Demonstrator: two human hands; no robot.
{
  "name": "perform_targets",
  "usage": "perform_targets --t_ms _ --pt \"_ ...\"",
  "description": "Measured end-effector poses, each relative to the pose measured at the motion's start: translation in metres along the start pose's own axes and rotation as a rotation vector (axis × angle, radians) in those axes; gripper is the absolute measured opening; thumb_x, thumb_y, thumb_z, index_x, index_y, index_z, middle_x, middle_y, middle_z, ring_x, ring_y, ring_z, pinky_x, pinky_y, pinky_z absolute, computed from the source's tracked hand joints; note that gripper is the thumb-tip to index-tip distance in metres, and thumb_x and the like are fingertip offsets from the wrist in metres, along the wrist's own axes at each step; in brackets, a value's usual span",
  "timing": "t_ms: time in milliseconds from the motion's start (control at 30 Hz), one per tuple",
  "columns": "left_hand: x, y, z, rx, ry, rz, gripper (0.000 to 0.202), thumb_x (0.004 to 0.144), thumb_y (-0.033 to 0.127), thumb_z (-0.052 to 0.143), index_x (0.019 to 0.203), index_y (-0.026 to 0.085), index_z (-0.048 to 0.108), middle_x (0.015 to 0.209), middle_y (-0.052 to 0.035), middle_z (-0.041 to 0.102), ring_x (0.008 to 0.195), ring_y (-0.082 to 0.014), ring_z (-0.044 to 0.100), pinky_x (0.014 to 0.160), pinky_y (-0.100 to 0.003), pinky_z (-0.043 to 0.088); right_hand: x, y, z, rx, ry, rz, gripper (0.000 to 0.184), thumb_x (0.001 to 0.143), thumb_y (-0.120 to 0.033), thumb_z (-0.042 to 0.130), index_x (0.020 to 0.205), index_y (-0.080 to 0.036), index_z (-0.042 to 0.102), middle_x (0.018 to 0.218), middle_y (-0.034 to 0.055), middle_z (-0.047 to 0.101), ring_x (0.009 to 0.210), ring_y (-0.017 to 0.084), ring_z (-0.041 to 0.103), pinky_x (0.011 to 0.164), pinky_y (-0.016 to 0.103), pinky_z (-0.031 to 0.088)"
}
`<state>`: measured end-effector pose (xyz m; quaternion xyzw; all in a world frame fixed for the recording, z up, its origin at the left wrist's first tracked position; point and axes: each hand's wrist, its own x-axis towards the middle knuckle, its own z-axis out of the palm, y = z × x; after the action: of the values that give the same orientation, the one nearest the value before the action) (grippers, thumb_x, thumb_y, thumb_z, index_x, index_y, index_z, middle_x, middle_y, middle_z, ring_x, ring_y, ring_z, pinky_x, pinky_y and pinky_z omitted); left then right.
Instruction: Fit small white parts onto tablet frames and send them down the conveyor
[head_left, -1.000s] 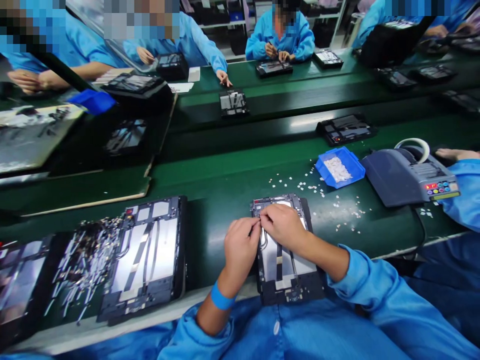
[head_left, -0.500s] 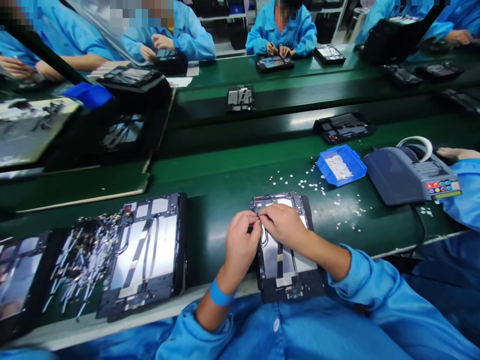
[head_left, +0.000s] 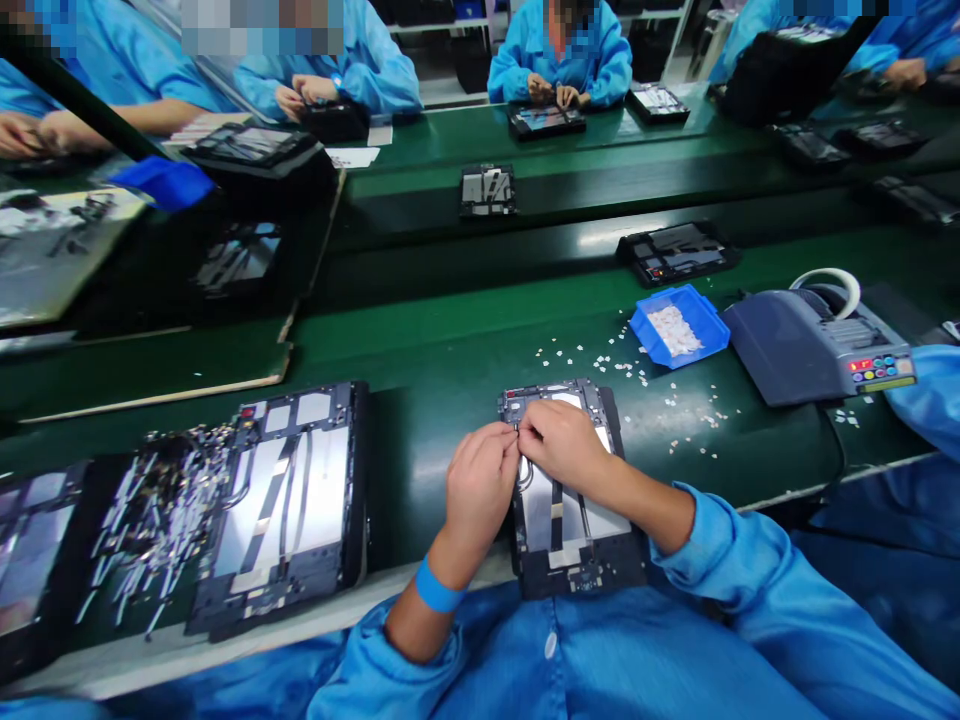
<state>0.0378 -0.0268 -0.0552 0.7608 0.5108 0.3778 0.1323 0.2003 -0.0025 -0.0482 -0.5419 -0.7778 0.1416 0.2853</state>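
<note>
An opened tablet (head_left: 576,530), with silver battery panels and dark ribbon cables showing, lies at the bench edge before me. My left hand (head_left: 480,480), with a blue band at the wrist, is pinched at the tablet's upper left side. My right hand (head_left: 564,440) reaches across the upper part, its fingertips pinched right beside the left ones. Whatever sits between the fingertips is too small and hidden to name. A second opened tablet (head_left: 300,500) rests to the left, beside a heap of thin cable strips (head_left: 161,510).
A blue bin (head_left: 679,325) of small white pieces stands at the right, with more pieces scattered about it. Beside it is a grey tape dispenser (head_left: 817,340). Further tablets (head_left: 489,190) sit across the green bench (head_left: 420,330). Co-workers in blue sit opposite and at my right.
My left fingers have closed in, and the gap between thumb and forefinger is gone. My right fingers are curled more. The co-worker's hand by the dispenser has left view.
</note>
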Motion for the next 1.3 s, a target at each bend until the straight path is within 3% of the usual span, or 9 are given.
perform_targets --t_ms 400,500,600,700,767,867,1000,1133,1300 --pt "0.018 0.002 0.0 -0.383 -0.02 -0.465 0.013 0.083 0.03 0.065 0.082 0.022 0.075 0.095 -0.006 0.079 0.09 -0.0223 0.072 0.081 -0.034 0.057 0.002 0.019 -0.038 0.066 0.084 0.012 0.016 0.08 -0.012 0.052 0.069 -0.023 0.053 0.07 0.0005 0.06 0.07 0.017 0.053 0.07 0.029 0.037" --pt "0.021 0.0 -0.001 -0.412 -0.057 -0.544 0.017 0.082 0.035 0.066 0.082 0.021 0.075 0.085 -0.0048 0.077 0.079 -0.0208 0.07 0.071 -0.03 0.055 0.005 0.052 -0.067 -0.041 0.175 0.141 0.013 0.082 -0.015 0.053 0.073 -0.022 0.059 0.072 0.0023 0.064 0.071 0.018 0.056 0.068 0.029 0.037" --pt "0.027 -0.004 -0.003 -0.428 -0.093 -0.563 0.019 0.081 0.039 0.066 0.08 0.021 0.073 0.071 -0.0021 0.073 0.065 -0.0185 0.065 0.059 -0.027 0.049 0.017 0.111 -0.111 -0.291 0.288 0.467 0.015 0.088 -0.022 0.054 0.082 -0.019 0.067 0.079 0.0071 0.07 0.075 0.021 0.061 0.07 0.03 0.038" --pt "0.032 -0.008 -0.005 -0.39 -0.079 -0.55 0.019 0.08 0.039 0.067 0.079 0.021 0.072 0.069 -0.0011 0.071 0.061 -0.0171 0.062 0.056 -0.025 0.046 0.029 0.158 -0.151 -0.513 0.179 0.726 0.019 0.091 -0.025 0.056 0.086 -0.015 0.071 0.086 0.0152 0.073 0.083 0.026 0.065 0.073 0.033 0.04" --pt "0.035 -0.009 -0.007 -0.381 -0.088 -0.558 0.019 0.08 0.039 0.067 0.079 0.02 0.072 0.069 -0.001 0.071 0.061 -0.0168 0.061 0.056 -0.025 0.045 0.032 0.164 -0.158 -0.535 0.137 0.686 0.018 0.091 -0.021 0.056 0.091 -0.013 0.072 0.093 0.0176 0.074 0.089 0.028 0.066 0.076 0.034 0.041" --pt "0.035 -0.01 -0.008 -0.432 -0.111 -0.585 0.018 0.08 0.037 0.067 0.077 0.02 0.071 0.069 -0.0012 0.07 0.063 -0.017 0.061 0.057 -0.025 0.045 0.029 0.128 -0.133 -0.341 0.173 0.406 0.018 0.09 -0.015 0.055 0.098 -0.016 0.071 0.099 0.0122 0.074 0.091 0.024 0.066 0.08 0.032 0.043" --pt "0.032 -0.012 -0.006 -0.516 -0.103 -0.638 0.018 0.08 0.037 0.068 0.077 0.019 0.07 0.069 -0.0014 0.069 0.065 -0.0164 0.061 0.061 -0.026 0.047 0.017 0.047 -0.067 -0.083 -0.056 0.052 0.015 0.094 -0.017 0.058 0.091 -0.021 0.072 0.092 0.0051 0.074 0.09 0.021 0.065 0.081 0.03 0.043" --pt "0.028 -0.012 0.0 -0.576 -0.085 -0.675 0.019 0.079 0.038 0.069 0.079 0.019 0.069 0.071 -0.002 0.071 0.066 -0.0165 0.063 0.064 -0.027 0.05 0.015 0.004 -0.018 -0.102 -0.186 -0.017 0.016 0.099 -0.02 0.059 0.091 -0.019 0.073 0.091 0.0067 0.075 0.087 0.021 0.067 0.081 0.032 0.044" --pt "0.021 -0.002 0.005 -0.496 -0.025 -0.622 0.017 0.082 0.036 0.068 0.084 0.019 0.072 0.084 -0.0057 0.078 0.078 -0.0207 0.072 0.073 -0.032 0.056 0.016 -0.003 -0.007 -0.161 -0.188 0.014 0.016 0.098 -0.02 0.059 0.091 -0.018 0.073 0.09 0.0098 0.075 0.087 0.023 0.068 0.078 0.032 0.045"
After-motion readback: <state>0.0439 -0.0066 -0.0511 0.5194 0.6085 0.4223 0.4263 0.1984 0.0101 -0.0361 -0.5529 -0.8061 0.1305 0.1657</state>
